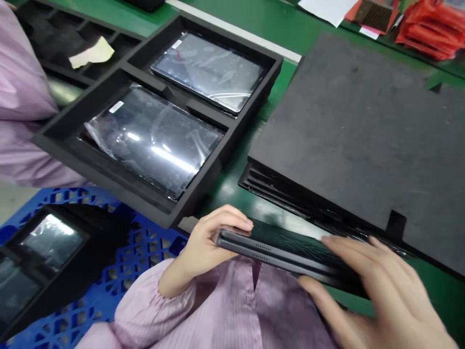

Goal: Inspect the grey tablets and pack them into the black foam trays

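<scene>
Tablets under film are bedded in a black tray. Rightward, two slim stacked devices are grasped at the left end by the left hand — their long axis set crosswise between both hands. The right end is flanked by the right hand, blurred, thumb and fingers spread — whether contact is made cannot be told. Beyond, dark panels are stacked on the green desk.

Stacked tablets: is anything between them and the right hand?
Nothing visible stands between the right hand and the stacked tablets; it straddles one end of them, though contact is unclear.
</scene>
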`<action>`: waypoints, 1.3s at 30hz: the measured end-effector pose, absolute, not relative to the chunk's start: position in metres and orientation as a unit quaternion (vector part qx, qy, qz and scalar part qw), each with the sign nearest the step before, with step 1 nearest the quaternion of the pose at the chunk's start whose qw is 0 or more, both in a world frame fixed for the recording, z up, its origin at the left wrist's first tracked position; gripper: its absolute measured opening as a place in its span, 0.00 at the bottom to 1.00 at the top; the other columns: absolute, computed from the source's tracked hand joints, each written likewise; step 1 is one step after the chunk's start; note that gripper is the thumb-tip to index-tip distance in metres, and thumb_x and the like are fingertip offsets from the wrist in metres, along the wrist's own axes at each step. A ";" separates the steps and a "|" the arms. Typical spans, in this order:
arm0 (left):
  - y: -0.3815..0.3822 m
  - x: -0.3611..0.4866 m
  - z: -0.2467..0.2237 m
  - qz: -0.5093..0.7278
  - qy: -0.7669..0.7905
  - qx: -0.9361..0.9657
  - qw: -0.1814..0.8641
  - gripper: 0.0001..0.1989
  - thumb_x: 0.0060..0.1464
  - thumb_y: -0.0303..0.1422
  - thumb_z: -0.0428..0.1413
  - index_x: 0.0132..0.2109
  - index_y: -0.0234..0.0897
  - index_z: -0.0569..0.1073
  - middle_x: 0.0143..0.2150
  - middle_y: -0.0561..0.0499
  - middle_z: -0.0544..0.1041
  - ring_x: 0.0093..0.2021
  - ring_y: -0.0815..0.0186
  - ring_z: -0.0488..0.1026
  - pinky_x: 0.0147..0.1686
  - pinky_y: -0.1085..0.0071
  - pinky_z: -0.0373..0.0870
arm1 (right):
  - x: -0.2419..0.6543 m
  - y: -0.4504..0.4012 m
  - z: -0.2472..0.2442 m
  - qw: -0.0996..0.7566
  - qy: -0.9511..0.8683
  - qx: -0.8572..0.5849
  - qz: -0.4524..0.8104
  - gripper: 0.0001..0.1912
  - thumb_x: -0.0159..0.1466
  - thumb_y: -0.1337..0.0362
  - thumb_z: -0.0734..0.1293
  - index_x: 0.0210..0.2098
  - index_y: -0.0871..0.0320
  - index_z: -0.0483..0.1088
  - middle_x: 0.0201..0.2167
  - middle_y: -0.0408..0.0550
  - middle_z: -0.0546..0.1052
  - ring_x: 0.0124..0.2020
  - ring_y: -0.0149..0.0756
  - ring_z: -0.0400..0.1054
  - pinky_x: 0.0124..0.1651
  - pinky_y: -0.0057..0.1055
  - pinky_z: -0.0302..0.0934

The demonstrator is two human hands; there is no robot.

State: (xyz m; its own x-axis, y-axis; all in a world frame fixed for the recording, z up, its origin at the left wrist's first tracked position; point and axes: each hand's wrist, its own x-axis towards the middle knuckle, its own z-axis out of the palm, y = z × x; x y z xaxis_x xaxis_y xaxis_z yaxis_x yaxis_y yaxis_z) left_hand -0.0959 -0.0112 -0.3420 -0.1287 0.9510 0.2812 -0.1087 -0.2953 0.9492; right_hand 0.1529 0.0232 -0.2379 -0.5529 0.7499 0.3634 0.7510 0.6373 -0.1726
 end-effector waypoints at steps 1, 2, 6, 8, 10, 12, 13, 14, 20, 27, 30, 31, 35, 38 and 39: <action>-0.011 -0.096 -0.341 0.614 0.429 0.510 0.423 0.11 0.62 0.42 0.69 0.48 0.44 0.84 0.42 0.49 0.84 0.41 0.64 0.84 0.43 0.72 0.81 | 0.144 0.026 -0.238 0.183 -0.894 -0.409 -0.019 0.18 0.76 0.49 0.67 0.50 0.59 0.75 0.41 0.51 0.84 0.43 0.46 0.79 0.60 0.44 0.66; -0.011 -0.097 -0.340 0.599 0.449 0.513 0.420 0.12 0.63 0.44 0.69 0.48 0.44 0.84 0.42 0.49 0.84 0.42 0.63 0.84 0.44 0.72 0.80 | 0.136 0.030 -0.238 0.169 -0.903 -0.393 -0.042 0.19 0.77 0.50 0.66 0.49 0.60 0.75 0.40 0.51 0.84 0.41 0.46 0.78 0.57 0.43 0.66; -0.012 -0.102 -0.346 0.496 0.552 0.538 0.399 0.14 0.67 0.46 0.63 0.51 0.42 0.82 0.46 0.48 0.85 0.46 0.59 0.84 0.46 0.68 0.80 | 0.118 0.042 -0.242 0.165 -0.904 -0.382 -0.100 0.19 0.77 0.50 0.65 0.41 0.60 0.76 0.33 0.49 0.81 0.35 0.45 0.76 0.46 0.43 0.63; -0.011 -0.107 -0.352 0.451 0.573 0.558 0.396 0.11 0.67 0.39 0.61 0.52 0.41 0.80 0.47 0.47 0.85 0.47 0.57 0.84 0.45 0.66 0.81 | 0.118 0.044 -0.242 0.167 -0.903 -0.382 -0.107 0.19 0.77 0.50 0.66 0.39 0.59 0.75 0.31 0.48 0.80 0.33 0.43 0.75 0.43 0.41 0.62; -0.012 -0.111 -0.359 0.431 0.576 0.573 0.393 0.11 0.64 0.32 0.60 0.53 0.40 0.80 0.48 0.46 0.85 0.48 0.56 0.83 0.49 0.62 0.81 | 0.120 0.044 -0.240 0.170 -0.902 -0.382 -0.112 0.19 0.77 0.51 0.66 0.38 0.59 0.74 0.29 0.47 0.78 0.32 0.41 0.74 0.41 0.40 0.60; -0.012 -0.114 -0.363 0.419 0.578 0.581 0.390 0.14 0.61 0.28 0.58 0.53 0.40 0.79 0.48 0.45 0.85 0.50 0.54 0.83 0.52 0.58 0.81 | 0.122 0.041 -0.240 0.162 -0.902 -0.384 -0.111 0.18 0.77 0.50 0.67 0.39 0.58 0.74 0.30 0.46 0.78 0.32 0.40 0.74 0.40 0.39 0.60; -0.012 -0.115 -0.365 0.413 0.580 0.586 0.388 0.15 0.60 0.26 0.57 0.53 0.39 0.79 0.49 0.45 0.85 0.50 0.54 0.83 0.53 0.57 0.81 | 0.123 0.041 -0.240 0.158 -0.901 -0.388 -0.110 0.17 0.77 0.50 0.67 0.39 0.58 0.74 0.31 0.46 0.79 0.32 0.40 0.74 0.40 0.39 0.60; -0.012 -0.115 -0.366 0.407 0.581 0.590 0.386 0.15 0.60 0.26 0.56 0.53 0.39 0.79 0.49 0.45 0.84 0.51 0.54 0.82 0.54 0.56 0.80 | 0.123 0.040 -0.241 0.155 -0.901 -0.390 -0.111 0.17 0.76 0.50 0.67 0.40 0.58 0.74 0.31 0.46 0.79 0.33 0.40 0.74 0.40 0.38 0.60; -0.012 -0.115 -0.365 0.383 0.584 0.613 0.369 0.17 0.60 0.24 0.55 0.54 0.39 0.77 0.50 0.44 0.84 0.52 0.54 0.82 0.54 0.57 0.81 | 0.118 0.041 -0.243 0.164 -0.900 -0.383 -0.124 0.17 0.76 0.51 0.68 0.39 0.59 0.74 0.30 0.46 0.78 0.31 0.39 0.73 0.38 0.38 0.59; -0.013 -0.114 -0.369 0.377 0.591 0.622 0.348 0.13 0.65 0.26 0.55 0.54 0.39 0.76 0.50 0.44 0.84 0.52 0.54 0.82 0.54 0.55 0.82 | 0.119 0.041 -0.241 0.166 -0.900 -0.381 -0.131 0.19 0.77 0.50 0.67 0.38 0.59 0.74 0.28 0.45 0.77 0.30 0.38 0.73 0.38 0.38 0.59; -0.012 -0.114 -0.373 0.371 0.602 0.624 0.334 0.11 0.66 0.28 0.55 0.54 0.39 0.76 0.53 0.41 0.82 0.56 0.50 0.81 0.58 0.48 0.80 | 0.118 0.041 -0.242 0.173 -0.898 -0.382 -0.130 0.19 0.76 0.50 0.67 0.37 0.59 0.73 0.28 0.45 0.76 0.29 0.37 0.72 0.36 0.37 0.58; -0.012 -0.114 -0.374 0.367 0.606 0.625 0.329 0.10 0.66 0.28 0.56 0.53 0.39 0.76 0.55 0.40 0.82 0.57 0.49 0.80 0.59 0.46 0.78 | 0.118 0.041 -0.242 0.178 -0.898 -0.383 -0.128 0.20 0.76 0.49 0.67 0.37 0.59 0.73 0.27 0.44 0.76 0.28 0.36 0.72 0.35 0.37 0.58; -0.015 -0.118 -0.370 0.365 0.596 0.641 0.317 0.07 0.65 0.28 0.56 0.48 0.39 0.76 0.54 0.40 0.83 0.62 0.46 0.78 0.63 0.43 0.77 | 0.130 0.041 -0.237 0.175 -0.899 -0.390 -0.092 0.18 0.75 0.49 0.69 0.37 0.57 0.73 0.27 0.42 0.77 0.27 0.34 0.72 0.33 0.34 0.59; -0.022 -0.117 -0.354 0.398 0.561 0.651 0.321 0.07 0.65 0.27 0.58 0.48 0.42 0.75 0.52 0.45 0.85 0.61 0.51 0.81 0.58 0.52 0.82 | 0.152 0.043 -0.232 0.196 -0.903 -0.381 -0.036 0.18 0.75 0.48 0.67 0.38 0.56 0.73 0.29 0.42 0.80 0.27 0.33 0.76 0.32 0.31 0.64; -0.023 -0.115 -0.347 0.423 0.544 0.646 0.327 0.06 0.66 0.28 0.58 0.48 0.44 0.75 0.52 0.48 0.86 0.59 0.54 0.82 0.56 0.58 0.83 | 0.159 0.042 -0.230 0.219 -0.900 -0.376 -0.016 0.17 0.76 0.49 0.67 0.38 0.56 0.73 0.29 0.43 0.80 0.27 0.33 0.77 0.31 0.30 0.66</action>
State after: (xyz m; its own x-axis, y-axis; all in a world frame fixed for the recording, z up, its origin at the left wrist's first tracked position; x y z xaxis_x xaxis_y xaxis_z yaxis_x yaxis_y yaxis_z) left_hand -0.1150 -0.0232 -0.3467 0.0490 0.9805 0.1905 0.4265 -0.1930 0.8836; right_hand 0.1595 0.0425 -0.2304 -0.6219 0.6699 0.4056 0.6838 0.7169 -0.1358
